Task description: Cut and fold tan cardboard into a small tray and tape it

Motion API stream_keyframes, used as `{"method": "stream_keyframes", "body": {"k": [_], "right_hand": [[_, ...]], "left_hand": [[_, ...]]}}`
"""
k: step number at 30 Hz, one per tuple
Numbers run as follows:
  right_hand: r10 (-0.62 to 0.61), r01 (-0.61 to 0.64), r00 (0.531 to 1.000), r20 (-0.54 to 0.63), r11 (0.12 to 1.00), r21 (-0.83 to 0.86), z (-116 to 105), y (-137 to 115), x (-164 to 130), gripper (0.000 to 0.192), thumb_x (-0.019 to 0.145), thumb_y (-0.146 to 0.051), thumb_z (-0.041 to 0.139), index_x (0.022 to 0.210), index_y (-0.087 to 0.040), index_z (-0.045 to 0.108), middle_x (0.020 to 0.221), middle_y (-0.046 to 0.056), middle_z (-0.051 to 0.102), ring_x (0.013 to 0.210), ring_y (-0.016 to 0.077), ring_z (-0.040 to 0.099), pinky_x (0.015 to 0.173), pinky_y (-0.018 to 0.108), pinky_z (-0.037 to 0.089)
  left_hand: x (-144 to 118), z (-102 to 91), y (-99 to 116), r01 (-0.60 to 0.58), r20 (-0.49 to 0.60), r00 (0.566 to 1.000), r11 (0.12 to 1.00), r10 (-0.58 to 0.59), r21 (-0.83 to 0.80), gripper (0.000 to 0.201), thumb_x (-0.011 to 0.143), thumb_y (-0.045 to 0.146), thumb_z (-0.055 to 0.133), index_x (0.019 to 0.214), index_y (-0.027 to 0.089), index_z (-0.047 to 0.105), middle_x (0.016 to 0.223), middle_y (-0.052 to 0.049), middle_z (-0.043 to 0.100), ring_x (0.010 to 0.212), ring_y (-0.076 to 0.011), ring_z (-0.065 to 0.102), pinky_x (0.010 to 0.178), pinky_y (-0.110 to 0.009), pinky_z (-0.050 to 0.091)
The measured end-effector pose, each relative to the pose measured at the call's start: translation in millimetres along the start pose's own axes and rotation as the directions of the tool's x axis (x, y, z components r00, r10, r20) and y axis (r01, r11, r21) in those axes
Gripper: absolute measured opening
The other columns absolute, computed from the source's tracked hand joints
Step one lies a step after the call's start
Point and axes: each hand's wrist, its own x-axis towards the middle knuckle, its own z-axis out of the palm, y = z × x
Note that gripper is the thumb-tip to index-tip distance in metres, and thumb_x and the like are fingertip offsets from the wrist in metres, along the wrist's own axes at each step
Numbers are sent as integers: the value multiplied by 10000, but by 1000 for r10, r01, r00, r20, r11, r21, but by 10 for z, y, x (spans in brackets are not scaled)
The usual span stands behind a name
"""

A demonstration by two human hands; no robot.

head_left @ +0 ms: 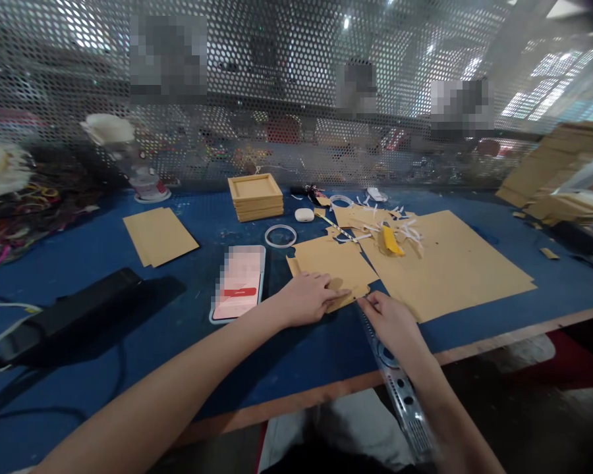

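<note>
Fingers of the left hand (309, 297) are lying flat and slightly spread, pressing down on a small notched piece of tan cardboard (333, 266) near the front of the blue work table (79, 263), while the fingers of the right hand (390, 319) are pinching narrowly at that piece's near edge, beside a perforated metal ruler (400, 388) that is running out from under the wrist toward the table's front edge. Doing this well seems to call for keeping the flat hand firm so the card is not sliding, and working the pinch close to the edge. This cardboard piece is looking thin, matte and stepped along its outline, overlapping a larger tan cardboard sheet (449, 263) strewn with white strips and a yellow scrap (391, 240). A phone with a pinkish screen (240, 283) is lying just left of the left hand.
</note>
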Motion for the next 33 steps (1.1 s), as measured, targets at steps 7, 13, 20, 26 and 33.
{"method": "stream_keyframes", "body": {"k": [7,13,20,26,33], "right_hand": [[79,-82,996,-43,994,-73,-49,169,72,339,921,-443,418,672,-236,518,579,21,601,579,211,582,524,290,305],[168,-172,985,-48,981,-93,-130,301,120,323,918,-434,423,701,-225,537,590,28,607,571,195,584,531,276,314],[214,-208,976,-24,965,160,-355,460,246,340,909,-491,413,866,-205,593,519,-15,584,458,167,580,470,251,372],[11,-19,998,-66,992,-122,-569,708,719,359,869,-464,508,1004,-159,641,744,92,689,733,260,664,652,335,460],[-420,417,896,147,908,47,-456,385,646,414,877,-502,532,1166,-217,615,1199,94,636,1094,261,579,930,369,436]], "left_hand": [[1,20,-3,2,-7,1000,1000,-2,5,421,955,258,403,1357,354,487,987,-71,599,895,-213,583,745,-321,424],[-12,1,16,20,7,1000,1000,-20,0,429,956,269,393,1366,367,470,1017,-71,600,918,-222,587,757,-329,427],[-24,21,35,63,-17,998,995,-64,-72,385,993,407,316,1332,365,494,1032,-58,608,959,-224,589,791,-337,429],[-37,15,55,133,-49,988,975,-144,-176,389,898,489,498,1136,185,546,1109,-86,625,1025,-250,585,856,-350,433],[-37,-16,89,145,-55,986,977,-155,-154,288,857,454,543,883,167,551,928,-76,649,871,-233,613,724,-317,442]]}}
